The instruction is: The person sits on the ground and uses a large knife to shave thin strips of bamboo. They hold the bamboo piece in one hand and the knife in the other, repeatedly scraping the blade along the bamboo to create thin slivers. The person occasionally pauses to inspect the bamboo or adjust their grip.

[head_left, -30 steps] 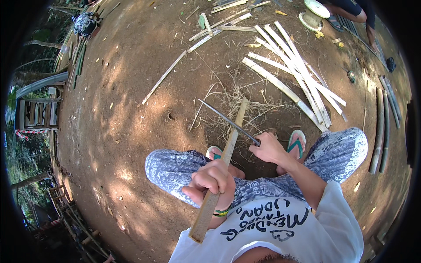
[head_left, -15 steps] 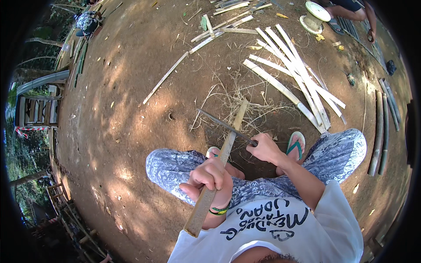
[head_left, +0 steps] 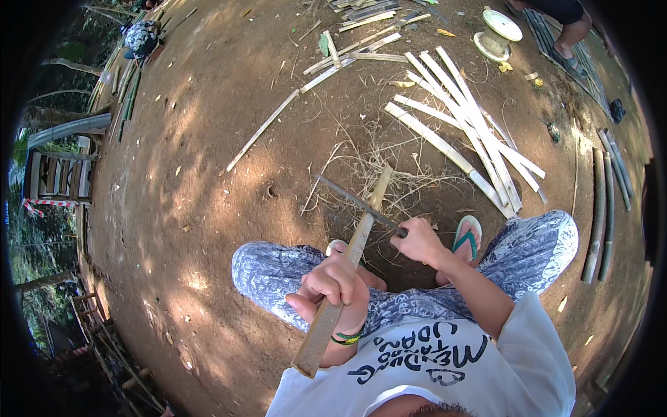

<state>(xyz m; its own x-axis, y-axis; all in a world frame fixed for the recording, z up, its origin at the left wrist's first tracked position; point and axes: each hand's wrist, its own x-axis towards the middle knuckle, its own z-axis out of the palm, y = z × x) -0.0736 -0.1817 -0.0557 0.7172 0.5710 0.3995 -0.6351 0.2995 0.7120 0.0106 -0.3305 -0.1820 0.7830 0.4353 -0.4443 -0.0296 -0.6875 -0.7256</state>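
Note:
My left hand is wrapped round a flat split bamboo strip, which slants from beside my body up and away over the ground. In my right hand is the handle of a long, dark-bladed knife. The blade lies across the strip near its far end and points to the far left. Below and beyond that end, thin curled bamboo shavings are scattered on the soil. My fingers hide part of the strip and most of the knife's handle.
Pale bamboo strips lie crossed ahead to the right. Dark bamboo poles rest at the far right. A pale spool stands at the back, near another person's leg. At the left is a wooden structure.
Both hands keep their grips, and the knife remains across the strip with only a slight shift. The person at the far right has moved a leg and an arm.

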